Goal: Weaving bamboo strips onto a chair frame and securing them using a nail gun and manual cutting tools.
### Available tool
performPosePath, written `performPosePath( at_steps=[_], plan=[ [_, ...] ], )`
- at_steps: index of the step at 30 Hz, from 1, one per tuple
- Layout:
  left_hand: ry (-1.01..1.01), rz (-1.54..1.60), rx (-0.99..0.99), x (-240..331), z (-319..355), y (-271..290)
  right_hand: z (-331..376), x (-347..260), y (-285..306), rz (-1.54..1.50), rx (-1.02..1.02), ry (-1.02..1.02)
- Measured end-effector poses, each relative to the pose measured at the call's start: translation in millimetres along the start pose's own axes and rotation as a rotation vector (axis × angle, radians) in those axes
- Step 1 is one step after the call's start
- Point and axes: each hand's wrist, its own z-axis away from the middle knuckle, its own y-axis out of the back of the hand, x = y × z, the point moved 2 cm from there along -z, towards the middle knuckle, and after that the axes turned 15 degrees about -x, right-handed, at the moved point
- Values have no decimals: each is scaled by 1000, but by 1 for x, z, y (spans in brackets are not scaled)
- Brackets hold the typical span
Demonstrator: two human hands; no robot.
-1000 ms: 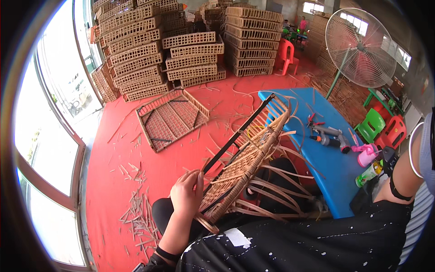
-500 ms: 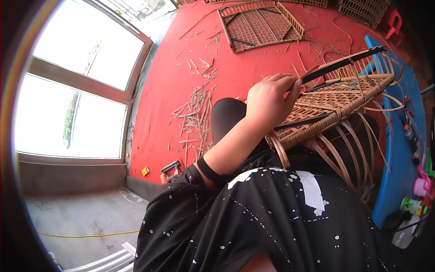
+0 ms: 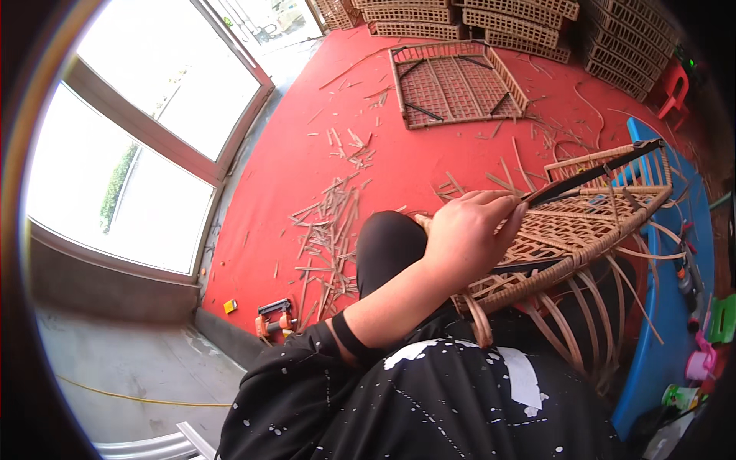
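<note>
One hand in view: left hand (image 3: pixel 466 239), fingers curled around near corner of half-woven rattan basket (image 3: pixel 583 230), thumb side pinching at a loose strand. Right hand out of frame, state unknown. Basket propped on lap, tilted, dark frame rod (image 3: pixel 590 175) running toward far right. Probably light, springy, stiff only along rim and rod; unwoven strips (image 3: pixel 583 322) dangling below, likely to snap or kink if bent hard. Best gripped at rim, not loose ends. Finished tray (image 3: pixel 454 93) lying far on red floor (image 3: pixel 307 153); offcuts (image 3: pixel 330 222) scattered left; blue table (image 3: pixel 675 322) right.
</note>
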Motion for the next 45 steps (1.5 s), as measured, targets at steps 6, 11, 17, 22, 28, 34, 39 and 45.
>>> performPosePath(
  at_steps=[6,11,17,22,28,34,39,45],
  plan=[
    [7,24,11,-3,-1,6,15,-1,19,164,-76,-156],
    [74,-63,45,-3,3,7,28,-34,68,420,-158,-311],
    [53,13,-14,1,3,6,58,-57,119,736,-144,-424],
    [84,10,-47,6,0,6,97,-35,122,848,-97,-516],
    [82,-32,-80,5,-10,2,121,-36,161,1102,-72,-629],
    [105,-73,-90,13,-1,11,99,-1,188,905,60,-755],
    [91,-62,-76,9,-5,2,278,97,263,1060,-199,-1425],
    [174,-81,-29,17,-2,0,345,152,261,963,-274,-1841]
  ],
)
